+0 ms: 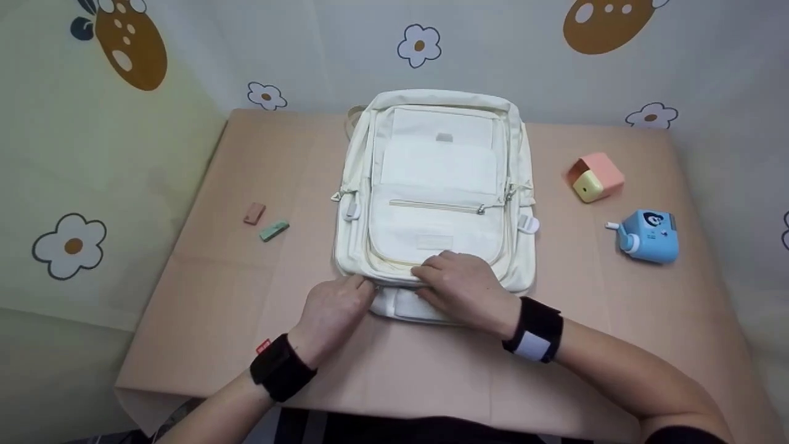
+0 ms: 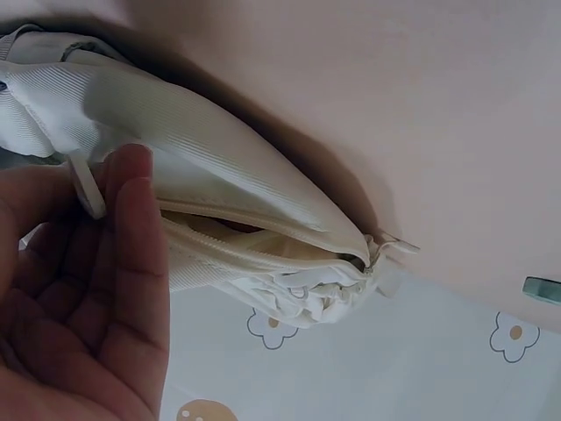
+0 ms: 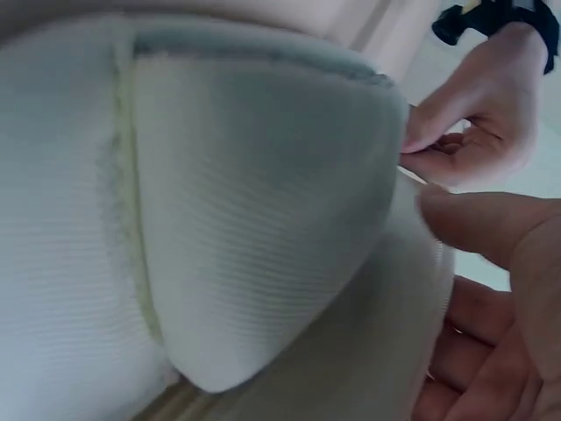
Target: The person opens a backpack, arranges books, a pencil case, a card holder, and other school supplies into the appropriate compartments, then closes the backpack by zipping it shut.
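Note:
A cream-white backpack (image 1: 441,163) lies front side up on the table, its lower end toward me. At its lower left corner my left hand (image 1: 338,308) pinches a pale zipper pull (image 2: 86,186) between thumb and fingers. Beyond that hand, the main zipper (image 2: 254,241) gapes along the bag's side; little of the inside shows. My right hand (image 1: 465,290) grips the bag's lower edge, fingers on the front panel and thumb beneath, right of the left hand. In the right wrist view, the bag's bottom fabric (image 3: 263,210) fills much of the picture.
Left of the bag lie a reddish eraser (image 1: 254,213) and a green eraser (image 1: 274,230). To the right are a pink and yellow box-shaped sharpener (image 1: 601,176) and a blue crank sharpener (image 1: 656,237). A patterned curtain (image 1: 333,55) hangs behind the table (image 1: 234,308).

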`<state>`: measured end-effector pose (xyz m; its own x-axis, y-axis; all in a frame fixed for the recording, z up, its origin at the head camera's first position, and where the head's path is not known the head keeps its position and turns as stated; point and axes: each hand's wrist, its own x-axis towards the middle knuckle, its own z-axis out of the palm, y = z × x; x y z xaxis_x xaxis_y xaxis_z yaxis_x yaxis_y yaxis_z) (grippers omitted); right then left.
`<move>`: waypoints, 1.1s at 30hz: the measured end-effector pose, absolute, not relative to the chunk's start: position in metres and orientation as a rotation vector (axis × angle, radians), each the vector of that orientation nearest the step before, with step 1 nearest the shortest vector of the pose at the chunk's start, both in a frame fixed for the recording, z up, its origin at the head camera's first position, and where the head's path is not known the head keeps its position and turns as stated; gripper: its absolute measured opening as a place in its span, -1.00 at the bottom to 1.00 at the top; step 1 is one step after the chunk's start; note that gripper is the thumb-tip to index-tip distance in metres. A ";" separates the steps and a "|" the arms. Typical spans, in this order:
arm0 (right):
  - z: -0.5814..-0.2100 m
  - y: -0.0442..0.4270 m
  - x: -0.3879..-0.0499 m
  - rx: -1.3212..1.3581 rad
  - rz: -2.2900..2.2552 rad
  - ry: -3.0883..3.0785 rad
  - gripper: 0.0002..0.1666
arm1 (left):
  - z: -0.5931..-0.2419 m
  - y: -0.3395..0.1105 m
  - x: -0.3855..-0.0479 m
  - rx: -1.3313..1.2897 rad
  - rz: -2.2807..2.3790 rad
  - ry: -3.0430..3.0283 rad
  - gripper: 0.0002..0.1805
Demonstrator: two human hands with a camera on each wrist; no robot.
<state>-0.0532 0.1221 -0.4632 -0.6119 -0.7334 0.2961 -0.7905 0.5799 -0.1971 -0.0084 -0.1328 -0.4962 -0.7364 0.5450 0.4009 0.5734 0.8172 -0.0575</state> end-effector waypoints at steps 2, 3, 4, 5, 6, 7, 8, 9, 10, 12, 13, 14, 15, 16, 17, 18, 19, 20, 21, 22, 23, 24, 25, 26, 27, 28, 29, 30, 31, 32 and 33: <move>-0.465 0.121 -0.054 1.276 0.459 -2.603 -0.75 | -0.497 -0.133 -0.008 -0.831 -0.098 -2.594 -0.81; -0.466 0.122 -0.055 1.274 0.469 -2.586 -0.77 | -0.496 -0.133 -0.008 -0.828 -0.104 -2.595 -0.80; -0.467 0.122 -0.056 1.273 0.483 -2.571 -0.79 | -0.496 -0.134 -0.008 -0.823 -0.109 -2.594 -0.80; -0.468 0.122 -0.056 1.271 0.496 -2.558 -0.81 | -0.496 -0.135 -0.007 -0.820 -0.115 -2.591 -0.80; -0.468 0.122 -0.057 1.272 0.508 -2.547 -0.81 | -0.495 -0.136 -0.007 -0.818 -0.124 -2.589 -0.80; -0.469 0.123 -0.057 1.271 0.518 -2.540 -0.82 | -0.495 -0.138 -0.007 -0.816 -0.133 -2.587 -0.79; -0.469 0.124 -0.058 1.271 0.532 -2.534 -0.82 | -0.494 -0.139 -0.006 -0.814 -0.144 -2.588 -0.78; -0.469 0.124 -0.058 1.270 0.542 -2.529 -0.83 | -0.494 -0.141 -0.006 -0.811 -0.154 -2.590 -0.78; -0.469 0.125 -0.058 1.270 0.551 -2.528 -0.83 | -0.493 -0.144 -0.007 -0.806 -0.162 -2.593 -0.78; -0.469 0.126 -0.058 1.268 0.562 -2.530 -0.83 | -0.492 -0.151 -0.007 -0.786 -0.178 -2.612 -0.79; -0.469 0.126 -0.058 1.268 0.567 -2.534 -0.83 | -0.491 -0.155 -0.008 -0.769 -0.181 -2.626 -0.82; -0.469 0.127 -0.058 1.269 0.573 -2.539 -0.83 | -0.490 -0.160 -0.009 -0.749 -0.183 -2.642 -0.83; -0.469 0.127 -0.058 1.271 0.573 -2.544 -0.83 | -0.490 -0.165 -0.011 -0.723 -0.187 -2.658 -0.85; -0.469 0.127 -0.058 1.271 0.574 -2.548 -0.83 | -0.489 -0.170 -0.012 -0.688 -0.200 -2.672 -0.87; -0.469 0.127 -0.057 1.270 0.573 -2.549 -0.82 | -0.489 -0.176 -0.014 -0.645 -0.218 -2.683 -0.88; -0.470 0.126 -0.057 1.271 0.571 -2.552 -0.83 | -0.490 -0.181 -0.016 -0.602 -0.246 -2.692 -0.91; -0.469 0.126 -0.056 1.273 0.572 -2.552 -0.83 | -0.491 -0.185 -0.018 -0.565 -0.280 -2.701 -0.92; -0.470 0.126 -0.056 1.274 0.570 -2.551 -0.83 | -0.492 -0.189 -0.020 -0.540 -0.319 -2.706 -0.91; -0.470 0.126 -0.056 1.275 0.567 -2.550 -0.83 | -0.493 -0.191 -0.021 -0.520 -0.359 -2.708 -0.91; -0.470 0.125 -0.055 1.274 0.564 -2.549 -0.84 | -0.494 -0.193 -0.022 -0.506 -0.390 -2.711 -0.92; -0.470 0.125 -0.055 1.275 0.562 -2.548 -0.85 | -0.496 -0.195 -0.023 -0.502 -0.411 -2.713 -0.95; -0.469 0.124 -0.055 1.278 0.561 -2.548 -0.85 | -0.497 -0.196 -0.023 -0.509 -0.425 -2.717 -0.96; -0.469 0.124 -0.055 1.280 0.560 -2.546 -0.86 | -0.498 -0.196 -0.023 -0.519 -0.431 -2.720 -0.94; -0.469 0.124 -0.055 1.280 0.561 -2.545 -0.87 | -0.498 -0.196 -0.023 -0.526 -0.435 -2.719 -0.92; -0.469 0.123 -0.055 1.280 0.561 -2.545 -0.87 | -0.499 -0.196 -0.023 -0.527 -0.438 -2.715 -0.91; -0.469 0.123 -0.055 1.281 0.562 -2.545 -0.87 | -0.500 -0.196 -0.023 -0.527 -0.441 -2.714 -0.90; -0.469 0.123 -0.055 1.282 0.565 -2.547 -0.87 | -0.500 -0.196 -0.023 -0.532 -0.450 -2.712 -0.90; -0.469 0.123 -0.055 1.284 0.567 -2.550 -0.86 | -0.500 -0.195 -0.023 -0.535 -0.461 -2.714 -0.91; -0.469 0.123 -0.055 1.285 0.570 -2.555 -0.86 | -0.499 -0.195 -0.023 -0.540 -0.470 -2.718 -0.91; -0.468 0.122 -0.055 1.286 0.569 -2.561 -0.86 | -0.500 -0.195 -0.023 -0.544 -0.478 -2.724 -0.91; -0.468 0.122 -0.055 1.287 0.566 -2.566 -0.85 | -0.500 -0.195 -0.022 -0.549 -0.482 -2.729 -0.90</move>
